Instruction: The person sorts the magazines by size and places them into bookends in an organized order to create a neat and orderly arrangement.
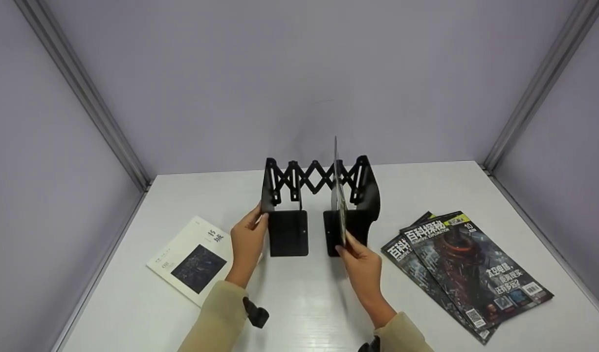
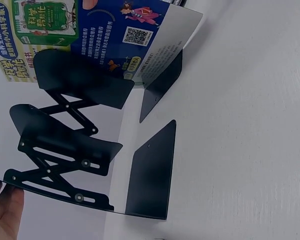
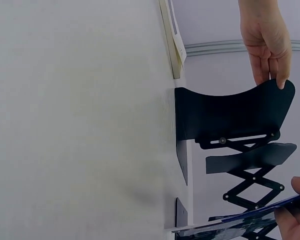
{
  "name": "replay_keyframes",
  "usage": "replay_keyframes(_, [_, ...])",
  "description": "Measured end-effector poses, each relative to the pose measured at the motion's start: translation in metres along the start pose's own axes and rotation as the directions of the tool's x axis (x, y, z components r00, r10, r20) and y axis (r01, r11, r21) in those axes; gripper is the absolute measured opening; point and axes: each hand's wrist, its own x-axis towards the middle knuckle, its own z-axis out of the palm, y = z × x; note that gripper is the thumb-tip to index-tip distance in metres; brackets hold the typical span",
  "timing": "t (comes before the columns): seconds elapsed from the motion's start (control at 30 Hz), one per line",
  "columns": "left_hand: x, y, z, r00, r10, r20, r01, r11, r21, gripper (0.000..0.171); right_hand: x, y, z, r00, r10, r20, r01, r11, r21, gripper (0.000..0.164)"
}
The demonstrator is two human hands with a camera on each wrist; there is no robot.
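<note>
A black expandable bookend (image 1: 288,233) with a crisscross lattice and several upright plates stands on the white table. My left hand (image 1: 248,242) holds the outer edge of its left end plate, fingers and thumb on either side, as the right wrist view shows too. My right hand (image 1: 363,269) pinches a thin magazine (image 1: 342,210) by its near edge. That magazine is upright, seen edge-on from the head, over the bookend's right base plate. Its blue back cover (image 2: 135,37) with a QR code faces the left wrist camera. Part of the lattice is hidden behind it.
A pale book (image 1: 199,259) with a dark square on its cover lies flat at the left, partly behind my left arm. Two dark magazines (image 1: 470,264) overlap on the table (image 1: 304,303) at the right. A grey wall (image 1: 319,73) rises behind the table.
</note>
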Motion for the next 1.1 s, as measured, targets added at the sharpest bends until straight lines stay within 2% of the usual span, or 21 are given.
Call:
replay_keyframes(0.4, [-0.001, 0.003, 0.000, 1.000, 0.021, -0.005, -0.021, 1.000, -0.003, 0.034, -0.001, -0.001, -0.004, 0.999, -0.040, 0.037, 0.042, 0.998, -0.052, 0.042])
replay_keyframes(0.67, [-0.002, 0.003, -0.001, 0.999, 0.035, -0.006, -0.035, 0.999, -0.010, 0.034, -0.002, -0.001, -0.010, 0.994, -0.081, 0.076, 0.092, 0.983, -0.160, 0.045])
replay_keyframes(0.87, [-0.002, 0.002, 0.001, 1.000, 0.018, -0.002, -0.018, 1.000, -0.020, 0.034, 0.000, -0.008, -0.030, 0.992, -0.091, 0.085, 0.107, 0.972, -0.208, 0.048])
replay_keyframes(0.97, [-0.002, 0.002, 0.000, 1.000, 0.009, 0.000, -0.009, 0.999, -0.033, 0.034, 0.005, -0.010, -0.043, 0.993, -0.091, 0.071, 0.104, 0.974, -0.202, 0.045])
replay_keyframes(1.1, [-0.002, 0.002, -0.001, 1.000, 0.009, 0.003, -0.009, 0.999, -0.035, 0.034, 0.011, -0.010, -0.063, 0.993, -0.110, 0.037, 0.115, 0.963, -0.243, 0.043])
